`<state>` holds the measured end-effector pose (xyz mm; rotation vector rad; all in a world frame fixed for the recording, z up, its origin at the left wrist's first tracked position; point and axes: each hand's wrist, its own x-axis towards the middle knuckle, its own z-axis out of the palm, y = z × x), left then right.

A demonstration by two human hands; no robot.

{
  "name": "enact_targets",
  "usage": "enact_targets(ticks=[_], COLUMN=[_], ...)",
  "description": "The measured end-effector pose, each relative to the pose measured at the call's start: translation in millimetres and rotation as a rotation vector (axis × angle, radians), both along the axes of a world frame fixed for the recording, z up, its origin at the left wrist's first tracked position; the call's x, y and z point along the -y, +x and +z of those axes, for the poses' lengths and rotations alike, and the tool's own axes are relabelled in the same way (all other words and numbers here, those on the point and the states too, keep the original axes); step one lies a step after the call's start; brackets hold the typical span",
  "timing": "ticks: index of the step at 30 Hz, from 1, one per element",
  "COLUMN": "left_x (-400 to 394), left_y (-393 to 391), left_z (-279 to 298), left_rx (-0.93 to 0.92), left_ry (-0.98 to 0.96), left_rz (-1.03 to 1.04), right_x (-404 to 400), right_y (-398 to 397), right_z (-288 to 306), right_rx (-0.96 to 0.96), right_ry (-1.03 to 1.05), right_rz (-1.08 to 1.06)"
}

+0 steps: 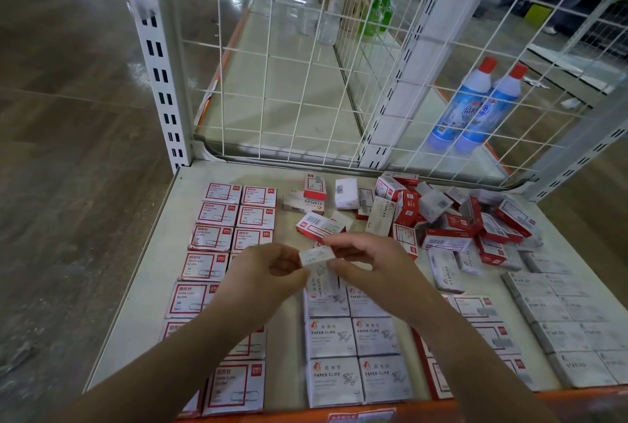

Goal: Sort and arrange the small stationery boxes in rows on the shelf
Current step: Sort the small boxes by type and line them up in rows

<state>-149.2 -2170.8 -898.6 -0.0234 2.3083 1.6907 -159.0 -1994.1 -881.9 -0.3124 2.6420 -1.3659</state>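
Head view: both hands pinched one white paper-clip box (317,268) above the shelf (153,286), left hand (268,269) gripping its left end, right hand (365,259) its right, between near sorted rows (353,351) and the far-right unsorted pile (452,222).

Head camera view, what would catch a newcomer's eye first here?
Both hands, left hand and right hand, pinch one white box over the shelf centre. Behind them at right lies a jumbled pile of red and white boxes; neat rows fill the left. Two blue bottles stand beyond the mesh.
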Motion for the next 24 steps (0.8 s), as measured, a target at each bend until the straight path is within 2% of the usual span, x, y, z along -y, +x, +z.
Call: enact_targets(ticks=[3,6,10,12,15,18,24], left_x=[1,-1,-6,-9,-12,-10,-3], left_y=[-1,-1,4,6,6,6,7], left_z=[-1,-2,-7,-7,-5,0,4], left_rx=[-0.006,0.032,0.132,0.215,0.314,0.321,0.247], left_ry=[-0.009,0.026,0.061,0.142,0.282,0.365,0.351], left_rz=[0.006,0.049,0.055,0.082,0.125,0.177,0.179], right_x=[2,5,11,15,21,21,15], right_y=[0,1,1,3,7,9,11], right_z=[-2,-3,0,1,-1,-6,-15], right_rx=[0.017,-0.008,0.008,0.02,0.039,0.082,0.135], right_ry=[0.006,-0.013,-0.194,-0.249,-0.31,-0.305,-0.21], right_rz=[-0.005,-0.106,-0.277,-0.315,-0.337,-0.344,-0.236])
